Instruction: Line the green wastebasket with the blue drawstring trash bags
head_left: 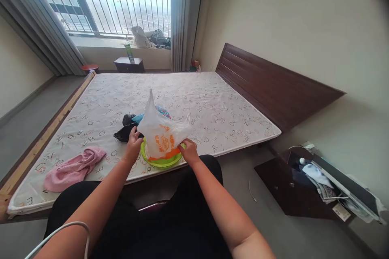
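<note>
A white translucent plastic bag [162, 131] with orange print stands partly upright over a lime-green basin [164, 163] near the mattress edge. My left hand [133, 143] pinches the bag's left side, and my right hand [189, 149] grips its lower right side above the basin rim. Something orange shows along the bag's bottom; whether it is print or an item inside the basin, I cannot tell. Behind the bag, to the left, lie a black plastic bag [124, 132] and a blue plastic bag [138, 118], both partly hidden.
The lettered mattress [194, 97] spreads before me. A pink towel [74, 168] lies crumpled at its left front. On the right are a dark headboard [273, 73] and a dark nightstand [291, 186] with cloths on it. A white cable [71, 223] crosses my left forearm.
</note>
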The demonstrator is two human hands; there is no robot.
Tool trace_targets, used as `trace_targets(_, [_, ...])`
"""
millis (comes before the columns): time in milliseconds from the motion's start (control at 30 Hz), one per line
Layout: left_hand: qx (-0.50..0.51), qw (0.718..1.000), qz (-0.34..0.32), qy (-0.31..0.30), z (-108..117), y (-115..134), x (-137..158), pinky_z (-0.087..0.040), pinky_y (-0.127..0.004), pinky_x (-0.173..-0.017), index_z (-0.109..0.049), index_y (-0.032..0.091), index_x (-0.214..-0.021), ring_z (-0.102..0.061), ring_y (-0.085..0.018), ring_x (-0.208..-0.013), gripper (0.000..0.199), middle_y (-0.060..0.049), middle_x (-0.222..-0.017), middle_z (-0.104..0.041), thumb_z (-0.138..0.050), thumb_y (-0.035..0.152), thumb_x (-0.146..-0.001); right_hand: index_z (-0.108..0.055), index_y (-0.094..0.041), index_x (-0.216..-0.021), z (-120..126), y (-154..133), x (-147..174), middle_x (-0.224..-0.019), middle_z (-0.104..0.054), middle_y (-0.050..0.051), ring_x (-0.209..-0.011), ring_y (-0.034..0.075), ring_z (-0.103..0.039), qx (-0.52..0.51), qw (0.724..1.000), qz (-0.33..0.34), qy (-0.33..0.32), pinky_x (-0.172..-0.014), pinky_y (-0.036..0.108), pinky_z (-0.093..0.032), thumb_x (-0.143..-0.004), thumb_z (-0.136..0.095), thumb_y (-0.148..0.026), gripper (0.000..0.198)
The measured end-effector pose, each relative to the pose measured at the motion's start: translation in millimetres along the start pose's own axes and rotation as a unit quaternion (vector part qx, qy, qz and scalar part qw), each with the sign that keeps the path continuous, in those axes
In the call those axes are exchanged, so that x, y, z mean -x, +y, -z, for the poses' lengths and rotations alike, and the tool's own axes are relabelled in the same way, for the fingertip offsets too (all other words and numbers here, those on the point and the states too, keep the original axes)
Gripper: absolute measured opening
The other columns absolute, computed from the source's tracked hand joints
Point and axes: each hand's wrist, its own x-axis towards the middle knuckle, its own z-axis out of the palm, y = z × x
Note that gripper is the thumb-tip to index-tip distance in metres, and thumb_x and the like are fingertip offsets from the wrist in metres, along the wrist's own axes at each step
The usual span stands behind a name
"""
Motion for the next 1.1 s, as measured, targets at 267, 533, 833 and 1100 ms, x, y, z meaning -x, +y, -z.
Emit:
trace_targets(267, [-0.184, 0.978, -0.061, -0.075, -20, -3, 5, -0.034, -0.057, -0.122, -0.024, 0.019, -0.167, -0.049, -0.039, -0.144, 0.109, -0.02, -0.147, -0.057, -0.08, 0.023, -0.074, -0.077, -0.029, -0.096, -28, 18, 8, -0.137, -0.069, 0.003, -0.15, 0.031, -0.037, 0.052, 0.998, 0.017, 0.017, -0.122, 0.06, -0.021, -0.095, -0.057, -0.017, 0.023])
trace_targets(533, [-0.204, 0.974, -0.086, -0.039, 6, 3, 4, -0.024, -0.062, -0.128, -0.048, 0.02, -0.152, -0.023, -0.039, -0.16, 0.077, -0.016, -0.166, -0.04, -0.068, 0.02, -0.078, -0.066, -0.024, -0.113, -3, 29, 29, -0.145, -0.06, 0.014, -0.142, 0.026, -0.051, -0.108, 0.973, 0.025, 0.204, -0.12, 0.05, -0.04, -0.097, -0.045, -0.028, 0.027])
trace_targets(833, [-0.258, 0.892, -0.29, -0.233, -51, 100, -3, -0.039, -0.05, -0.121, -0.069, 0.021, -0.131, -0.055, -0.032, -0.14, 0.043, -0.015, -0.14, -0.067, -0.056, 0.018, -0.091, -0.067, -0.023, -0.12, 8, -24, -60, -0.129, -0.072, 0.012, -0.127, 0.032, -0.06, 0.173, 0.975, 0.093, -0.102, -0.122, 0.063, -0.024, -0.087, -0.076, -0.026, 0.035])
trace_targets(1100, [-0.426, 0.866, -0.124, -0.229, 15, 47, -46, -0.035, -0.059, -0.113, -0.077, 0.02, -0.084, -0.068, -0.038, -0.109, 0.021, -0.015, -0.097, -0.074, -0.061, 0.008, -0.077, -0.075, -0.02, -0.091, 31, -17, -65, -0.104, -0.076, 0.011, -0.109, 0.027, -0.064, 0.216, 0.945, 0.195, -0.149, -0.108, 0.044, -0.036, -0.093, -0.061, -0.008, 0.018])
